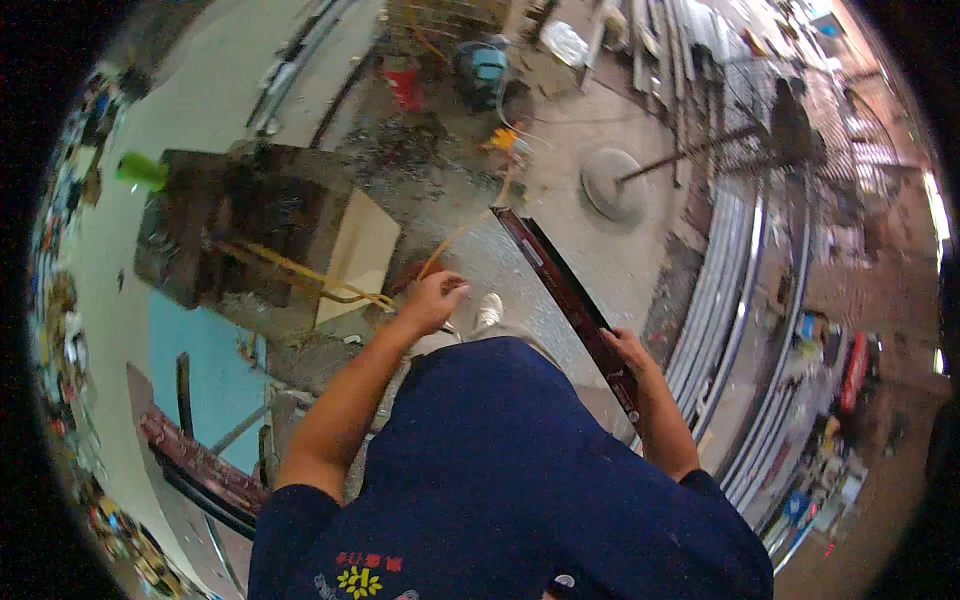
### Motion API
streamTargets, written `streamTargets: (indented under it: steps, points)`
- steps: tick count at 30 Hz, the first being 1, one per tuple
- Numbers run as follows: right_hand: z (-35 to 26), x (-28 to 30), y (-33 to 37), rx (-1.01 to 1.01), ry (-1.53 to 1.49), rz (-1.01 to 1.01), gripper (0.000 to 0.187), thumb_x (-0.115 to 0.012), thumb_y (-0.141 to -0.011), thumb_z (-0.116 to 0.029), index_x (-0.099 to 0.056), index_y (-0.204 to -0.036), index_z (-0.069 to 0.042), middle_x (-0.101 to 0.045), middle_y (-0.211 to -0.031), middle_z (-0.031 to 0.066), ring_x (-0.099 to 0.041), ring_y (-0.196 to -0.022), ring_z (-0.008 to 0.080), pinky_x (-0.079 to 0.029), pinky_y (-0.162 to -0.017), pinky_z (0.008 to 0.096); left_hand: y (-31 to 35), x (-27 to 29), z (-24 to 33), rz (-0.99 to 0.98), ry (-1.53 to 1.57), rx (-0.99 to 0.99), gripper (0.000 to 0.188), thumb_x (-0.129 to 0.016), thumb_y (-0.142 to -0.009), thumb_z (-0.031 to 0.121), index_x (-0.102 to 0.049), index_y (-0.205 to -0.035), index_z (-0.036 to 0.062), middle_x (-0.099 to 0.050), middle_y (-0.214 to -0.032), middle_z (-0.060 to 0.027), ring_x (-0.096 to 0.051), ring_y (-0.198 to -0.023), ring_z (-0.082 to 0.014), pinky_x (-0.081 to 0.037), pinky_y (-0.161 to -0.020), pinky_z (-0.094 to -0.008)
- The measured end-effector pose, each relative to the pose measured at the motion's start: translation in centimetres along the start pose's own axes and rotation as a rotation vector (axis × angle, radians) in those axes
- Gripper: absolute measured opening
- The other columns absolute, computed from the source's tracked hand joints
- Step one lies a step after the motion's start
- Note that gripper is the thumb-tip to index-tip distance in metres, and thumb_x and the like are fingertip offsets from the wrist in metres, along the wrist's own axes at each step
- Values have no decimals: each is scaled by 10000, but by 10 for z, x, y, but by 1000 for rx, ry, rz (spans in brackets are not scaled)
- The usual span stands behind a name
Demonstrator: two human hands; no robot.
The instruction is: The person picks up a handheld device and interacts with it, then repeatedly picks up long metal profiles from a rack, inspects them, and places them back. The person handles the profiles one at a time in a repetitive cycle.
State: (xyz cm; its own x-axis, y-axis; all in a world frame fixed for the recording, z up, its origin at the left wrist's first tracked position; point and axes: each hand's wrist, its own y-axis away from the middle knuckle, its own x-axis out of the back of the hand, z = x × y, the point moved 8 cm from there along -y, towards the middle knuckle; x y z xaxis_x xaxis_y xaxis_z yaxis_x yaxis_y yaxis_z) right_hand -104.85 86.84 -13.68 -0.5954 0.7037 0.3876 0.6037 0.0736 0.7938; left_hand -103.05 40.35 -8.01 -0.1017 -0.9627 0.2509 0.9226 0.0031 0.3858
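My right hand (625, 350) is wrapped round a long dark red-brown metal bar (560, 275), with a black channel along one side. The bar slants from beside my right forearm up to its far end in front of me. On the left, my left hand (437, 302) hangs in the air with its fingers loosely bent and slightly apart, and I see nothing in it. Just beyond that hand, an orange-yellow hose or cord (440, 252) crosses the floor. My shoe (489, 310) shows below, between the hands.
To the left stands a dark worktable (225, 190) with a pale board (362, 250) at its edge and a green object (142, 171) at its corner. A pedestal fan's round base (612, 184) is ahead right. Long metal tubes (715, 300) line the right; a blue-black canister (481, 70) stands ahead.
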Motion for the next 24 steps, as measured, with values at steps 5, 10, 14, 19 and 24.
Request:
streamTargets:
  steps: [5,10,14,19,24]
  points:
    - [-98,-14,-12,263,-127,-225,337,-613,-959,-293,-651,-1047,30,-643,-853,-10,-566,-736,84,-464,-637,266,-16,10,94,136,238,0,461,-769,-818,326,-598,-1077,-14,-680,-979,-119,-656,-895,-212,-524,-806,-335]
    - [-120,-29,-26,290,-191,-402,319,-569,-986,-264,-629,-1103,28,-652,-912,-11,-580,-784,83,-481,-683,259,6,51,166,215,278,111,415,-778,-812,297,-622,-1069,10,-677,-958,-75,-627,-827,-153,-518,-745,-307]
    - [-170,-31,-4,399,-123,-450,320,-552,-995,-245,-609,-1143,32,-659,-921,9,-605,-835,106,-497,-738,273,25,70,182,329,608,-115,236,-703,-887,232,-664,-987,21,-675,-934,-40,-601,-821,-135,-497,-769,-293]
    - [-181,-20,-12,465,-64,-340,385,-601,-966,-240,-549,-1249,16,-634,-1131,76,-587,-995,154,-466,-881,287,45,113,169,605,393,-101,242,-637,-931,254,-645,-975,16,-680,-927,-58,-619,-847,-152,-484,-784,-297]
    - [-159,-17,-63,569,-463,-428,385,-547,-982,-235,-538,-1269,21,-635,-1151,54,-586,-1018,189,-447,-924,329,41,115,148,596,830,-144,337,-598,-946,336,-604,-1088,30,-662,-981,-54,-624,-919,-165,-556,-762,-342]
